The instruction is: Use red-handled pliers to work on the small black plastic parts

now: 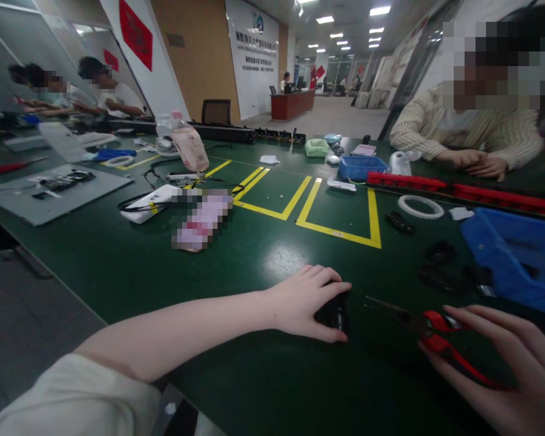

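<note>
My left hand (306, 303) reaches across the middle of the table, its thumb and fingers around a small glossy black part (340, 312) that they mostly cover. At the lower right, my right hand (513, 357) grips red-handled long-nose pliers (438, 324) between thumb and fingers. The thin jaws of the pliers point left, towards the black part, with a gap between them. Several dark coiled pieces (440, 278) lie beyond the pliers, near a blue bin (518, 242).
Yellow tape outlines (338, 233) mark the green table (245, 272). A phone (204, 221), a white box (152, 203) and a bottle (188, 145) stand left. Right are a white ring (420, 206), red strips (481, 194) and a blue tray (362, 168). A co-worker (463, 133) sits opposite.
</note>
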### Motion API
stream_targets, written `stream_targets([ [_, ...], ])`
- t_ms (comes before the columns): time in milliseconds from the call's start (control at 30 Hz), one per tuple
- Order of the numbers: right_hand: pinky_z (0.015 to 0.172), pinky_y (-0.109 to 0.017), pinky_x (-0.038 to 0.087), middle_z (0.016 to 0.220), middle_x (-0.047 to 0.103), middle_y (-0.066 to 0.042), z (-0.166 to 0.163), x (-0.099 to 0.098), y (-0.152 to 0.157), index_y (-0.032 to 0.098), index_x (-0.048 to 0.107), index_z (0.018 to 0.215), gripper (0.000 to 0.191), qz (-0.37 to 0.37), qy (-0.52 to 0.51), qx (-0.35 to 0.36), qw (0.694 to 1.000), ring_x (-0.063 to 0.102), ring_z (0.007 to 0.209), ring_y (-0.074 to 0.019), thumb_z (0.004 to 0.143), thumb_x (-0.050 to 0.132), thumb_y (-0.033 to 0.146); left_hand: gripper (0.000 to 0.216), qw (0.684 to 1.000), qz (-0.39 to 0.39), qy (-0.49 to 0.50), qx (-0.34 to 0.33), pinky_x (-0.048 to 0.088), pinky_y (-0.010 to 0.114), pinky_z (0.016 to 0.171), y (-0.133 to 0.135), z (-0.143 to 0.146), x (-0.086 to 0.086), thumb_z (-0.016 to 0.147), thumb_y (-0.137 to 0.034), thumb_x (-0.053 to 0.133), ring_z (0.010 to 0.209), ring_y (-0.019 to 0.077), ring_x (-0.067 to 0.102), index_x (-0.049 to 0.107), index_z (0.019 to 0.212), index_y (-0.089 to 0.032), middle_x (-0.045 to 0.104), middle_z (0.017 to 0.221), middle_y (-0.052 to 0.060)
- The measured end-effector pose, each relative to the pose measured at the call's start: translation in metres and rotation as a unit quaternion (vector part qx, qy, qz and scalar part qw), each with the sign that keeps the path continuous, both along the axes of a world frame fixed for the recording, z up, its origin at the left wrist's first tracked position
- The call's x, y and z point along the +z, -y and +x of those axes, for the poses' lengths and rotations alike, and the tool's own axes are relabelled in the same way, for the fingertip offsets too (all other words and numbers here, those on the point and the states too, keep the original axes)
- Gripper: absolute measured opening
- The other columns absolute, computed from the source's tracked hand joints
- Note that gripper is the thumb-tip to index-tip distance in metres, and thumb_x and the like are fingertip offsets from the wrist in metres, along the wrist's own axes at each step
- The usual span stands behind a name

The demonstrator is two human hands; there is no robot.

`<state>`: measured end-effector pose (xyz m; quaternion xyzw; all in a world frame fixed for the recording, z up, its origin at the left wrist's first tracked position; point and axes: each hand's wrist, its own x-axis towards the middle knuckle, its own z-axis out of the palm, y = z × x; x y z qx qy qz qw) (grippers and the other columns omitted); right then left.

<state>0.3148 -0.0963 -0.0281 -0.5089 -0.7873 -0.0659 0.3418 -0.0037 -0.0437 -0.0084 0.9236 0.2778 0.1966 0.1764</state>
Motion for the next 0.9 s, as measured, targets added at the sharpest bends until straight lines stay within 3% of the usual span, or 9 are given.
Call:
stream_targets([
  [67,0.083,-0.052,0.053,0.117,0.061,-0.010,-0.005,0.006,0.002,0.047,0.048,0.137,0.057,0.021,0.018,-0.005,1.000,0.065,0.100,-0.0367,0.083,0.063,0.042,0.077,1.000,-0.017,0.018,-0.016,0.048,0.041,0.096,0.001,-0.001,0.002,0.081,-0.053,0.074,0.113,0.0289,0.058,0.050,0.139,-0.007,0.060,0.129,0.017],
  [167,0.082,-0.050,0.055,0.117,0.062,-0.011,-0.009,0.012,0.003,0.033,0.051,0.135,0.052,0.044,0.045,0.045,0.997,0.066,0.099,-0.0330,0.085,0.062,0.042,0.078,0.997,-0.033,0.059,-0.042,0.050,0.037,0.093,0.002,-0.002,0.005,0.079,-0.050,0.077,0.112,0.0266,0.060,0.049,0.141,-0.011,0.060,0.129,0.016],
  [333,0.083,-0.044,0.057,0.118,0.066,-0.012,-0.016,0.020,0.004,0.024,0.053,0.127,0.048,0.051,0.068,0.107,0.991,0.067,0.101,-0.0284,0.082,0.068,0.032,0.066,0.996,0.016,0.058,-0.067,0.049,0.039,0.092,0.003,-0.001,0.006,0.084,-0.051,0.072,0.113,0.0282,0.060,0.054,0.137,-0.016,0.060,0.127,0.015],
  [633,0.078,-0.040,0.061,0.108,0.069,-0.009,-0.014,0.022,0.005,0.024,0.057,0.122,0.042,0.011,0.031,0.102,0.994,0.071,0.093,-0.0243,0.083,0.068,0.034,0.059,0.996,0.017,0.053,-0.072,0.053,0.039,0.089,0.003,-0.003,0.004,0.087,-0.054,0.067,0.110,0.0280,0.061,0.058,0.131,-0.017,0.059,0.126,0.016],
  [900,0.075,-0.039,0.062,0.105,0.070,-0.010,-0.019,0.021,0.007,0.022,0.060,0.120,0.044,0.010,0.060,0.128,0.990,0.071,0.090,-0.0240,0.081,0.072,0.039,0.056,0.994,0.054,0.043,-0.084,0.055,0.038,0.086,0.003,-0.004,0.007,0.087,-0.051,0.069,0.109,0.0281,0.061,0.059,0.127,-0.013,0.059,0.123,0.018],
])
